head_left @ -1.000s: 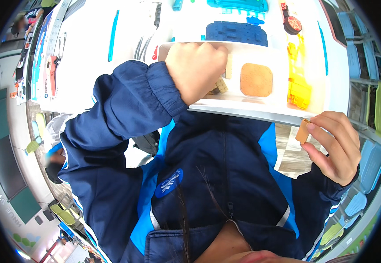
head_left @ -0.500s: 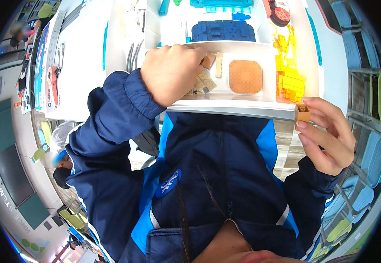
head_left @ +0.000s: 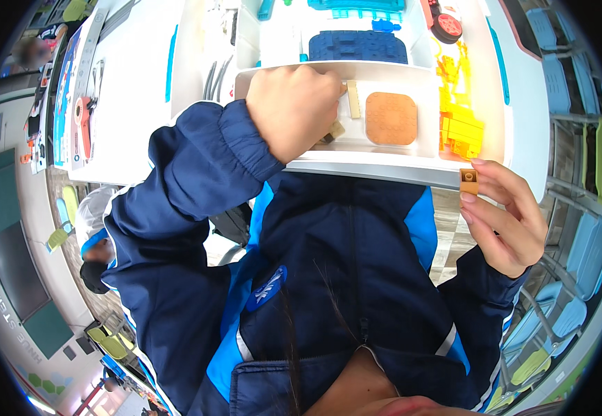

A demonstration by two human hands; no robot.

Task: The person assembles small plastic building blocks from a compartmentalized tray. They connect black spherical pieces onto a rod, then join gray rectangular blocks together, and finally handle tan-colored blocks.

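Over the front compartment of a white sorting tray [head_left: 363, 154], my left hand [head_left: 292, 107] reaches down with its knuckles up; its fingertips are hidden beneath it. Small beige pieces [head_left: 335, 130] show beside that hand. A narrow beige bar [head_left: 354, 100] and a rounded-square light-brown studded plate [head_left: 391, 119] lie to its right in the same compartment. Off the tray's front right corner, my right hand [head_left: 512, 222] pinches a small light-brown building brick [head_left: 468, 182] between thumb and fingers, its hollow end showing.
Yellow pieces [head_left: 461, 132] fill the compartment to the right, with a red-hubbed wheel [head_left: 446, 29] behind them. A dark blue studded part [head_left: 358, 47] lies in the compartment behind. Grey cables [head_left: 215, 80] and a teal strip [head_left: 172, 62] are at left.
My left hand has shifted right within the compartment, covering more of the small pieces. My right hand has moved slightly left and the brick in it has turned a little.
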